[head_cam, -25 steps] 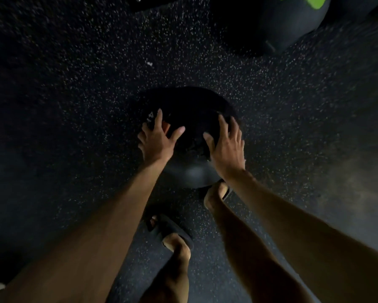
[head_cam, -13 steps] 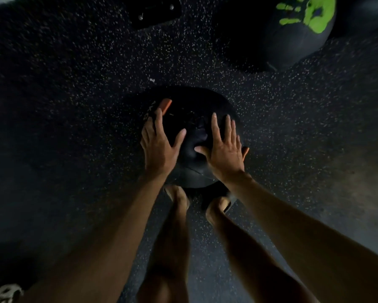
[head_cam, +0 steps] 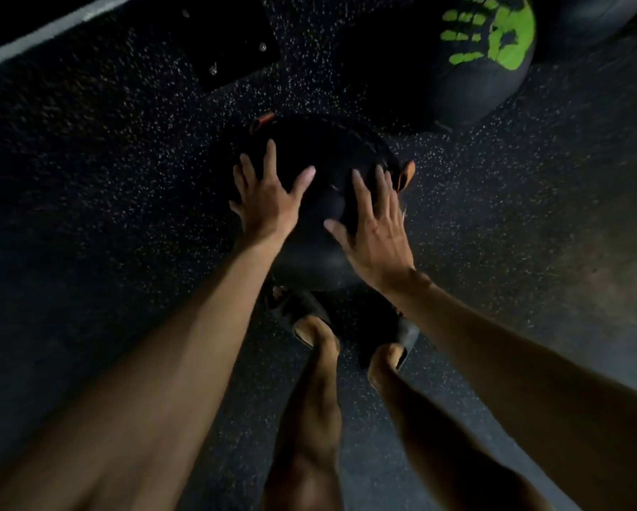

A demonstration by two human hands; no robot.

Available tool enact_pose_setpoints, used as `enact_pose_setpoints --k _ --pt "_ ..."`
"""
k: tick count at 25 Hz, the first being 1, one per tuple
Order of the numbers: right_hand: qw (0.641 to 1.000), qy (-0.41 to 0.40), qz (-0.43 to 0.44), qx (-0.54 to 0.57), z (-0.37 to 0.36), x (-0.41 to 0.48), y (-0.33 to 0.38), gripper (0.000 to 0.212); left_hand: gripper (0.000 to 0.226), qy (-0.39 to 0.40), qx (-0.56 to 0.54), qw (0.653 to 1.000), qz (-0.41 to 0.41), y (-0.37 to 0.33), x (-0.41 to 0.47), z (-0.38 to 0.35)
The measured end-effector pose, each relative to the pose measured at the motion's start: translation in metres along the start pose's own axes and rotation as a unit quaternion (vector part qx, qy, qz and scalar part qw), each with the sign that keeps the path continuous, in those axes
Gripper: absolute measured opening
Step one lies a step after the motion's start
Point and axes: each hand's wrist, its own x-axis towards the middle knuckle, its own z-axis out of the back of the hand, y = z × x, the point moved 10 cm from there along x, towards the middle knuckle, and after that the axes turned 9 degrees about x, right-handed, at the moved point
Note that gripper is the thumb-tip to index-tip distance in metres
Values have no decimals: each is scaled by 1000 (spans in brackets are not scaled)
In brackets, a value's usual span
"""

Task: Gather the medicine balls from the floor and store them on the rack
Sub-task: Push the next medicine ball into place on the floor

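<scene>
A black medicine ball (head_cam: 320, 156) with orange marks lies on the dark speckled floor just ahead of my feet. My left hand (head_cam: 269, 197) presses its left side with fingers spread and straight. My right hand (head_cam: 376, 223) lies flat on its right side, fingers spread too. A second black medicine ball (head_cam: 482, 64) with a green handprint sits on the floor at the upper right, well beyond both hands. The near underside of the first ball is hidden by my wrists.
My two feet in dark sandals (head_cam: 309, 319) stand right behind the ball. A dark metal plate with bolts (head_cam: 232, 42) is fixed to the floor at the upper left. Another dark round shape (head_cam: 586, 20) fills the top right corner. Speckled rubber floor (head_cam: 125, 171) spreads all around.
The ball has rolled under my palms, its orange marks turning to the top and right. Both feet have come together behind it, and more of the green-handprint ball has come into view.
</scene>
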Motion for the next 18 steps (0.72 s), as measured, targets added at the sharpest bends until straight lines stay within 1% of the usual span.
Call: enact_pose_setpoints --k 2,4,6,7,8,9,11,13,15,18 --pt "999 25 20 -23 -8 -9 -1 97 80 30 2 1000 3 -7 21 10" --pt "999 38 6 -20 -7 1 -3 100 76 26 1 1000 -16 -13 31 17" --pt "998 55 -9 1 -4 18 -1 101 72 -32 1 998 -48 -13 26 25" --pt "998 64 -10 11 -4 28 2 101 70 -67 -3 997 -47 -6 16 25" --pt "997 70 -13 20 -1 40 4 102 71 -91 -16 995 -30 5 4 21" --pt "997 74 -18 31 2 55 5 102 72 -95 -40 995 -1 16 -8 12" --pt "994 89 -37 53 11 89 6 102 76 -58 -102 991 64 29 -25 -10" --pt "990 113 -55 63 18 125 10 101 78 -48 -143 984 95 20 -17 -11" --pt "991 100 -67 65 34 155 9 93 77 -54 -152 982 102 -1 10 5" --pt "995 23 -67 68 63 182 7 74 75 -48 -109 988 101 -39 56 32"
